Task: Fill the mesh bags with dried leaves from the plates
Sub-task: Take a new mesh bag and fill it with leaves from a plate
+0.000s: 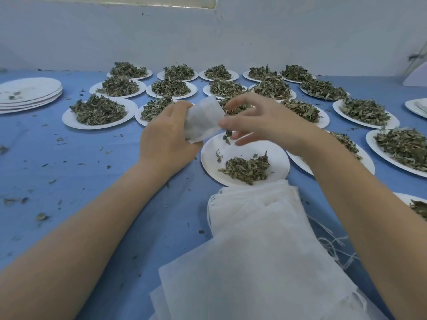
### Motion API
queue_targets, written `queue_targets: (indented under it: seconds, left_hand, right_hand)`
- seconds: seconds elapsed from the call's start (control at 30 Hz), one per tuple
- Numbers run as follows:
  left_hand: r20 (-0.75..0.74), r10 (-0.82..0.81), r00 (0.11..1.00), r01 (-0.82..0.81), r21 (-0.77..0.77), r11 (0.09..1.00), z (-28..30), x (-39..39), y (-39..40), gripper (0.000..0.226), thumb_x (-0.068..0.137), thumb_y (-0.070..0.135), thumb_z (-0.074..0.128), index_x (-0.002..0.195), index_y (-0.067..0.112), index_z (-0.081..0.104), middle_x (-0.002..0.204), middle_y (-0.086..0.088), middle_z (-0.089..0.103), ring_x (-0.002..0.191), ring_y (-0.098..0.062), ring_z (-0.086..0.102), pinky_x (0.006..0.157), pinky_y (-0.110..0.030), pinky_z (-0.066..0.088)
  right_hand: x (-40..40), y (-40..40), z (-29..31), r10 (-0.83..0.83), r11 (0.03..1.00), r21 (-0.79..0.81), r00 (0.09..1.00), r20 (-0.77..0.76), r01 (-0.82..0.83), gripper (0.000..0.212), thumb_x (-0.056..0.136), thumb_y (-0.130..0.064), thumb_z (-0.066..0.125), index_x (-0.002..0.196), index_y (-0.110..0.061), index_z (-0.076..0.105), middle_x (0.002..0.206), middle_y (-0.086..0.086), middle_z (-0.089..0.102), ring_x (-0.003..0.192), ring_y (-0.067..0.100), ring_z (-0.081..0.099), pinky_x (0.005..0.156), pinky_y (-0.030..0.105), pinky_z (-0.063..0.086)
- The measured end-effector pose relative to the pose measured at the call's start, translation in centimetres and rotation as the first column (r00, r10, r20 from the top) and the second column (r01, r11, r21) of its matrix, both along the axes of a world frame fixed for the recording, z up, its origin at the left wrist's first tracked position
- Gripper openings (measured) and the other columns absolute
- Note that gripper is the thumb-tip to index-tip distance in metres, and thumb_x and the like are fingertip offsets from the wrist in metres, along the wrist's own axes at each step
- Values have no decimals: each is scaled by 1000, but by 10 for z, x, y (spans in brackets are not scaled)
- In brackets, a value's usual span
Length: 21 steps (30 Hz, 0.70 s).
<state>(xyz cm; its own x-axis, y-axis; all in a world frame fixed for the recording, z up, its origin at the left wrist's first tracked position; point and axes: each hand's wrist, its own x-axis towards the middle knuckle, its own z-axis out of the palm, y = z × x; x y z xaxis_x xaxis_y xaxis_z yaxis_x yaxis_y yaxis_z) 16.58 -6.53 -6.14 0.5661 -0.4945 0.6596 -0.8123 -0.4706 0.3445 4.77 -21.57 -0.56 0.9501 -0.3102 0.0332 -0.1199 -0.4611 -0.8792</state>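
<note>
The left hand [167,137] grips a small white mesh bag [203,120] above the near white paper plate [280,166]; the right hand [261,121] pinches crumbly dried green leaves [227,136] at its mouth. Best keep the mouth wide, over the plate. Stacked white mesh bags [254,239] crowd the blue surface [92,172] nearby
</note>
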Motion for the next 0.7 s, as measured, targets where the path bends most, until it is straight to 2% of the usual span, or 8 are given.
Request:
queue_targets:
  seconds: [0.07,0.17,0.33,0.5,0.6,0.7]
  left_hand:
    - [12,3,1000,-3,-2,1000,0,1,0,53,69,25,66,117,8,53,110,-10,59,88,-35,55,64,-33,37]
    - [31,15,999,-15,5,1000,-1,3,0,52,70,21,69,118,8,52,111,-10,59,89,-34,55,64,-32,35]
    - [61,-10,998,10,8,1000,-3,3,0,54,69,24,67,117,7,53,110,-13,60,88,-35,56,64,-32,35]
    - [136,-53,989,46,50,998,-3,1,0,50,65,15,74,111,2,58,99,-16,62,81,-37,58,63,-29,33]
    - [162,-70,984,60,66,996,-2,-1,0,48,65,14,76,109,2,60,96,-16,64,77,-38,59,64,-30,33]
    - [202,-104,974,87,87,992,0,-5,-1,47,63,11,77,105,-1,61,91,-17,65,71,-37,60,64,-30,33]
  right_hand:
    - [2,5,-2,30,997,68,999,12,-31,49,77,-25,77,119,-16,53,95,5,71,77,18,71,68,23,57]
    - [4,6,-1,-9,994,106,993,118,-3,40,77,-6,75,112,-4,55,76,6,73,66,20,70,62,23,56]
    - [2,-4,4,-81,993,110,960,269,54,16,76,0,73,91,-2,69,68,5,72,60,15,68,61,20,55]
    - [4,2,5,-47,999,-7,964,261,51,13,77,2,72,88,-4,72,74,7,72,65,15,69,66,21,56]
    - [5,7,4,-50,984,-151,965,257,91,13,76,-1,74,85,-11,73,78,6,73,72,19,71,73,27,58]
    - [5,11,4,-33,932,-343,972,234,114,15,77,-6,73,84,-19,74,75,-5,71,70,8,68,77,27,56]
